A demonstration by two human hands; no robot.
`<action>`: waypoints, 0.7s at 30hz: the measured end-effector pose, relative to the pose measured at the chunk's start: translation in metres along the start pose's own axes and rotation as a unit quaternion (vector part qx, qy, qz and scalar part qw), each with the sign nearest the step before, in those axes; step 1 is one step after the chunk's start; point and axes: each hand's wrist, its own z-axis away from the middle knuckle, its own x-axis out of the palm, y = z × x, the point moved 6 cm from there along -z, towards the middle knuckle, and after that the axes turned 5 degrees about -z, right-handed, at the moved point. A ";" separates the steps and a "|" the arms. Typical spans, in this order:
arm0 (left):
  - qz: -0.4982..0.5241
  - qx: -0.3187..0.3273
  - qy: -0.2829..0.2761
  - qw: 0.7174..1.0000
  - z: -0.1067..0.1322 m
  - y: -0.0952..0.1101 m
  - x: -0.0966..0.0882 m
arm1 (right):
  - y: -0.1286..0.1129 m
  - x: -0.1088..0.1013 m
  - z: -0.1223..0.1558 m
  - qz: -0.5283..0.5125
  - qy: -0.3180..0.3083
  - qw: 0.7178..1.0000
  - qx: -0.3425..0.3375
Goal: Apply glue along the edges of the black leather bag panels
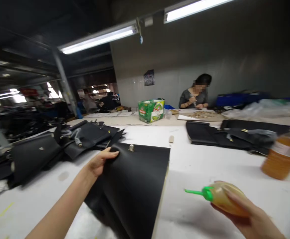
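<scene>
My left hand [103, 161] is closed on the upper left corner of a black leather panel [137, 179], thumb on its front face. The panel is held up at a tilt over the white table, with a small metal clasp [131, 147] near its top edge and a pale strip along its right edge. Lower right, my right hand [246, 209] wraps round a glue bottle [228, 196] of amber liquid. Its green nozzle [197, 192] points left toward the panel, apart from it.
Black leather pieces [35, 152] are piled on the left of the white table [179, 212], more [209, 132] at back right. A large amber bottle [281, 156] stands far right. A green box [151, 111] is at the back. Across the table sits a person [194, 96] handling small pieces.
</scene>
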 end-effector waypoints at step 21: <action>0.024 -0.031 0.055 0.998 -0.004 -0.042 -0.033 | 0.035 0.046 -0.024 0.325 -0.025 0.940 -0.102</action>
